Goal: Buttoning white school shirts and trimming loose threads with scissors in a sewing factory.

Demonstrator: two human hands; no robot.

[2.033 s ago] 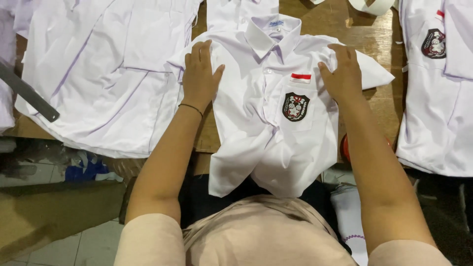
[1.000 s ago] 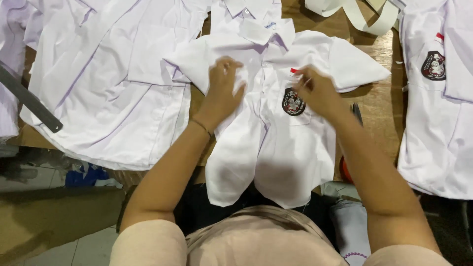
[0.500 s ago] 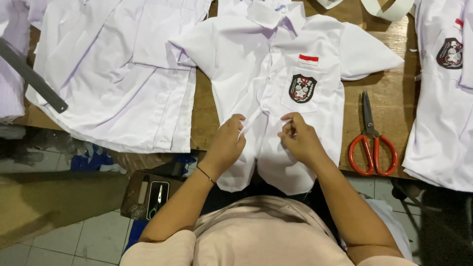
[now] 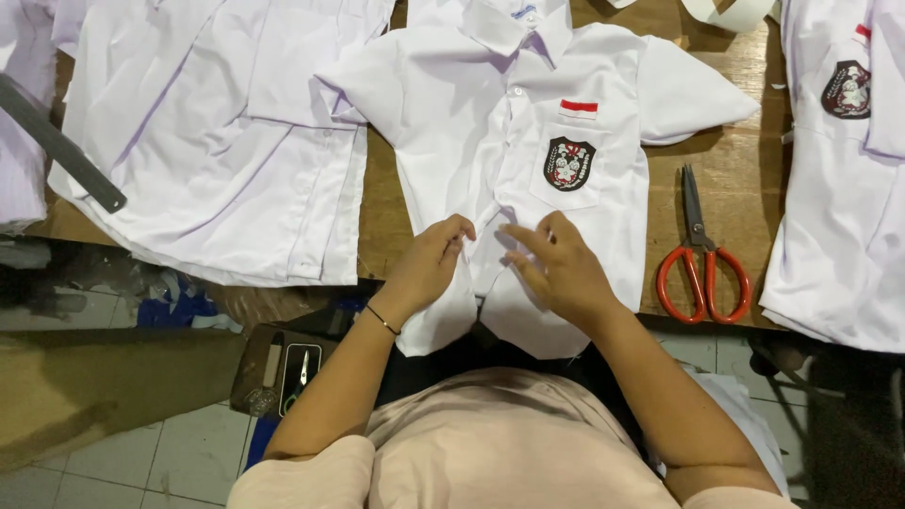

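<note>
Red-white flag label (image 4: 578, 108), black crest badge (image 4: 568, 163) on shirt chest
</note>
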